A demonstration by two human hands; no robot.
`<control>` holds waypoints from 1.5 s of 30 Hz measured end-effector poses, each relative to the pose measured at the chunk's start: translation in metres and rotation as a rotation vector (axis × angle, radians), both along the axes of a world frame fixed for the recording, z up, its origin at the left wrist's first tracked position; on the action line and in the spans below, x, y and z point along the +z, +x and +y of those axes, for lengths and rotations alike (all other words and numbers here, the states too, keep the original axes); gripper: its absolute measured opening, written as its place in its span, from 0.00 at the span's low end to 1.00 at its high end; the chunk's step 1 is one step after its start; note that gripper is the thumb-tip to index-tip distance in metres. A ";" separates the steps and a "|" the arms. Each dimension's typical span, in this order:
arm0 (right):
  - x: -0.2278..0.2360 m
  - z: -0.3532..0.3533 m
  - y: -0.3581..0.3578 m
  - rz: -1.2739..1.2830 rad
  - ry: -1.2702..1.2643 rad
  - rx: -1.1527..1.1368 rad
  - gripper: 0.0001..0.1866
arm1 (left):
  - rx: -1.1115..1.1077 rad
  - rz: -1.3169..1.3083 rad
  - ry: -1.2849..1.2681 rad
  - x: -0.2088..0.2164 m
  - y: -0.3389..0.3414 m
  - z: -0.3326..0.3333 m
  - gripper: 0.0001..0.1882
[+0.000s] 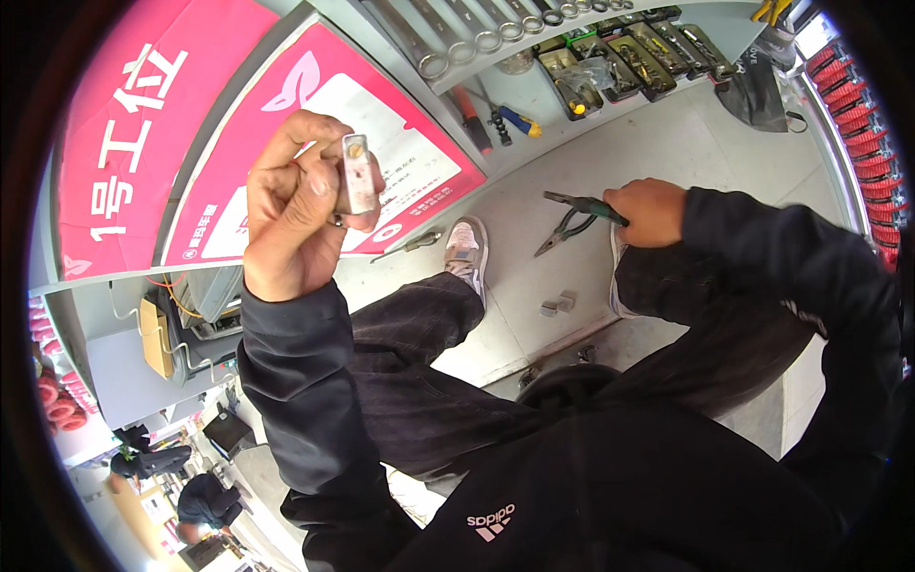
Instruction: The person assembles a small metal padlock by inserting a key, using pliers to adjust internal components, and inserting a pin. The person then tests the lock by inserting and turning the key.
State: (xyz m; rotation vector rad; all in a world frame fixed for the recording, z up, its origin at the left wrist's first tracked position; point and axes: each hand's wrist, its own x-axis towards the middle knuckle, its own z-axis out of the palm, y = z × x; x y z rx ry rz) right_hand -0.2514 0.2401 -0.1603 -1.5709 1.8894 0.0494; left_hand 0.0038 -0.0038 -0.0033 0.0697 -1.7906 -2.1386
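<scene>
Raised at the left in front of a pink board, my left hand (294, 205) pinches a small rectangular metal piece (359, 179) between thumb and fingers. Its face is pale and worn, with a round brassy spot near the upper end. My right hand (648, 212) is wrapped round the dark green handles of a pair of pliers (577, 221). Their two slim prongs point left and stand apart, with nothing between them. Below the pliers, two small grey blocks (557, 304) lie on the floor between my legs.
Another slim hand tool (408, 245) lies by my left shoe (465, 250). The pink board (315, 124) stands close on the left. A shelf (562, 119) ahead carries wrenches, small-parts trays (620, 67) and a screwdriver (519, 121). Red-handled tools (863, 143) hang at right. Other people (205, 500) work at lower left.
</scene>
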 end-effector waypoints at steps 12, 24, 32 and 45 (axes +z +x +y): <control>-0.210 0.039 -0.070 0.189 0.088 0.138 0.21 | -0.020 -0.144 -0.072 0.003 0.012 0.000 0.17; 0.195 -0.031 0.077 -0.871 -0.908 -0.291 0.08 | -0.101 -0.025 -0.064 0.002 -0.001 0.023 0.23; 0.174 -0.028 0.097 -1.064 -0.807 -0.184 0.10 | -0.361 -0.082 0.281 0.013 0.003 0.032 0.21; 0.115 -0.031 -0.065 -0.320 -0.480 -0.056 0.13 | 0.055 -0.489 -0.432 0.020 0.015 0.027 0.09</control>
